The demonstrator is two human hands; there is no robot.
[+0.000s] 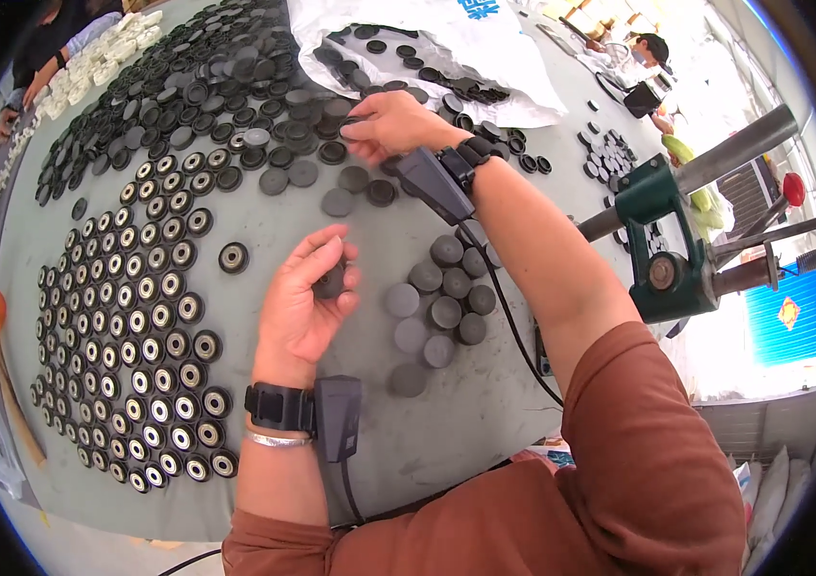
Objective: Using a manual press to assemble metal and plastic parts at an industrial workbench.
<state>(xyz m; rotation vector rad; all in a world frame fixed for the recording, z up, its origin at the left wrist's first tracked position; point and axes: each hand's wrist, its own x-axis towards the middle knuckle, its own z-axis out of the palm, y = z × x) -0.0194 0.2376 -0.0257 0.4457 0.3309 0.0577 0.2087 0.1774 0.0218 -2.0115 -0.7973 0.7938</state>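
My left hand [297, 302] is palm up over the table, its fingers curled round a black round cap [329, 281]. Farther forward, my right hand [396, 127] reaches to the near edge of a big heap of loose black caps [201, 91]. Its thumb and fingers pinch one dark cap [352, 121]; the fingers partly cover it. Between my forearms lies a group of black caps [445, 312], set close together with flat faces up. Left of my left hand stand many black rings with metal bearings [142, 381] in rows, one ring [233, 257] apart from them.
A white bag [513, 72] spilling caps lies at the back. To the right stands a green hand press [662, 240] with a red-knobbed lever [792, 189]. A mallet [7, 360] lies at the left edge. Other people [650, 53] sit at the far end. Cables run from my wrist devices.
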